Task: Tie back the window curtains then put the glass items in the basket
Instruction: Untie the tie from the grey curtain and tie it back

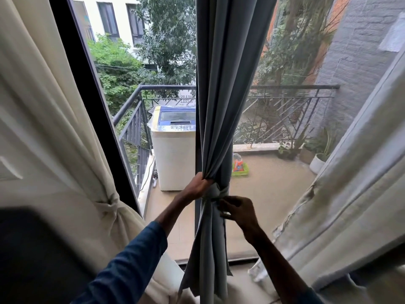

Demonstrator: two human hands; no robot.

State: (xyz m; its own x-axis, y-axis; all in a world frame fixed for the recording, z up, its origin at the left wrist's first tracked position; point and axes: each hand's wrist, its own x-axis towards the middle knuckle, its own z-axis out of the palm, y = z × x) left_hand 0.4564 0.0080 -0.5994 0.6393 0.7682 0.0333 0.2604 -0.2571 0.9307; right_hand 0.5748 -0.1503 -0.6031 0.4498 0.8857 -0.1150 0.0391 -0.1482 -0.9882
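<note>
While my left hand [198, 185] grips the bunched grey curtain [219, 106] at mid-window, my right hand [237, 210] pinches the tie [215, 193] wrapped around it; easing either grip early could let the unfinished knot slip undone.

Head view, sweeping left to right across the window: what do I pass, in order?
Tied cream curtain → black window frame → washing machine outside → left hand → grey curtain it grips → right hand pinching the tie → potted plants → white curtain.
</note>
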